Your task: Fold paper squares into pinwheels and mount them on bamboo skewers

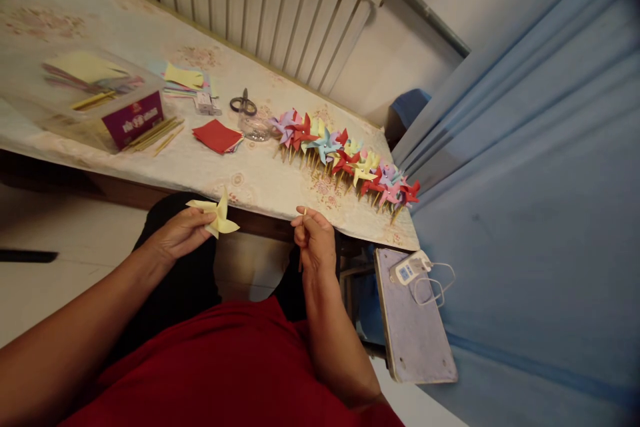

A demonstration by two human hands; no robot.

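Observation:
Pinched in my left hand point(186, 232) is a yellow paper pinwheel point(223, 219), its blades folded in toward the middle. My right hand point(316, 240) is closed around a thin wooden stick point(301, 260); the stick's tip shows by the thumb. Both hands are above my lap, just short of the table edge, and the pinwheel and stick are apart. Several finished pinwheels point(345, 161) in red, yellow, blue, pink and purple stand in rows on sticks at the table's right end. A small clear container point(257, 129) with tiny shiny pieces sits left of them.
On the flowered tablecloth point(200, 173) lie red paper squares point(218, 137), black-handled scissors point(243, 104), a small white box point(207, 104), coloured paper point(184, 77) and loose sticks point(156, 135). A clear plastic bin point(60, 107) stands left. A stool point(417, 340) holds a white device point(411, 268) with a cable.

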